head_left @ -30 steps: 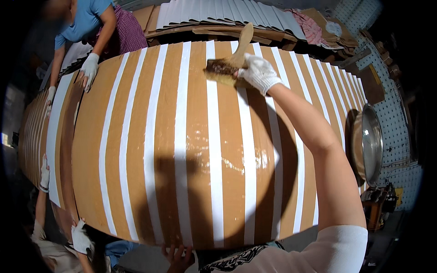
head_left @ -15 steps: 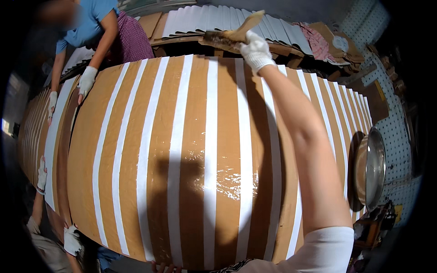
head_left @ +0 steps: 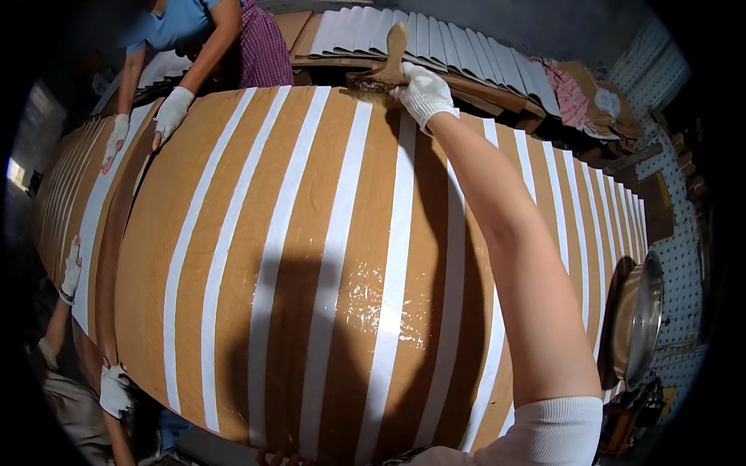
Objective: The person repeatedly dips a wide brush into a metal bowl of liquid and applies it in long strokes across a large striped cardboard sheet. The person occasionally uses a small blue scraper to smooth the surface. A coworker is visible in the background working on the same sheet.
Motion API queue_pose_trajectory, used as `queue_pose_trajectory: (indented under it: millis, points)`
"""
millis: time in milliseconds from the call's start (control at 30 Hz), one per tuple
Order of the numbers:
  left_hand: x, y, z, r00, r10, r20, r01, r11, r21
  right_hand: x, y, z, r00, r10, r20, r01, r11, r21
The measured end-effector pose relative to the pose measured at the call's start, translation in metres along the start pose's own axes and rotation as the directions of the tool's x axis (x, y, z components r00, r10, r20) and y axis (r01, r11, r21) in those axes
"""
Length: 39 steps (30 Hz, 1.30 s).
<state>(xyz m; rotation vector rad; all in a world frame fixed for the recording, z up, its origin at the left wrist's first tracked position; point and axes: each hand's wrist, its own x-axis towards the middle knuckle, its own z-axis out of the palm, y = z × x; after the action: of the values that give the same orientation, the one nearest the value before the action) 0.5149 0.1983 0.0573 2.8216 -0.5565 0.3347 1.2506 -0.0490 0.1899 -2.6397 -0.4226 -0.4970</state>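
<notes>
My right hand (head_left: 424,95), in a white knit glove, grips a wide flat brush (head_left: 395,48) with a pale wooden handle. The handle points up, and the dark bristles are down at the far edge of a broad brown sheet surface (head_left: 198,147) crossed by white strips (head_left: 399,194). A wet sheen glistens near the middle of that surface. Of my left hand (head_left: 284,458) only bare fingertips show, resting along the near edge at the bottom of the view; its palm is hidden. My arm's and head's shadows fall across the strips.
Gloved hands of two people (head_left: 172,113) (head_left: 116,391) are on a long dark brown strip (head_left: 120,221) at the left. A metal bowl (head_left: 649,318) stands on the right end. Behind the far edge, white corrugated sheets (head_left: 435,39) and a pink cloth (head_left: 566,89) lie on a bench.
The brush has come down toward the far edge, and its handle has swung from slanting right to nearly upright. The whole view has shifted slightly. The co-workers' hands stay at the dark strip.
</notes>
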Motion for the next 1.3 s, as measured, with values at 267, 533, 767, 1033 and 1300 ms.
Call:
queue_pose_trajectory:
  millis: [267,533,767,1033,1300]
  points:
    - [-0.01,0.015,-0.005,0.999,-0.009,0.054,0.009,1.0,0.007,0.02,-0.026,-0.007,0.842,-0.243,0.482,0.058,0.928,0.368]
    - [0.023,0.004,-0.01,1.0,0.013,0.011,-0.013,1.0,-0.007,0.021,-0.05,-0.001,0.995,0.008,0.095,-0.026,0.981,0.193]
    - [0.007,0.002,0.007,0.99,0.013,-0.138,-0.02,0.999,-0.051,0.022,-0.088,0.04,0.984,-0.152,0.094,0.164,0.976,-0.14]
    - [-0.013,0.001,0.04,0.978,0.013,-0.209,-0.024,0.998,-0.052,0.039,-0.178,0.056,0.953,0.025,0.303,-0.26,0.586,0.768]
    - [-0.046,0.012,0.041,0.978,-0.162,0.133,0.186,0.964,-0.191,-0.066,-0.224,0.039,0.971,-0.006,0.238,-0.065,0.955,0.288]
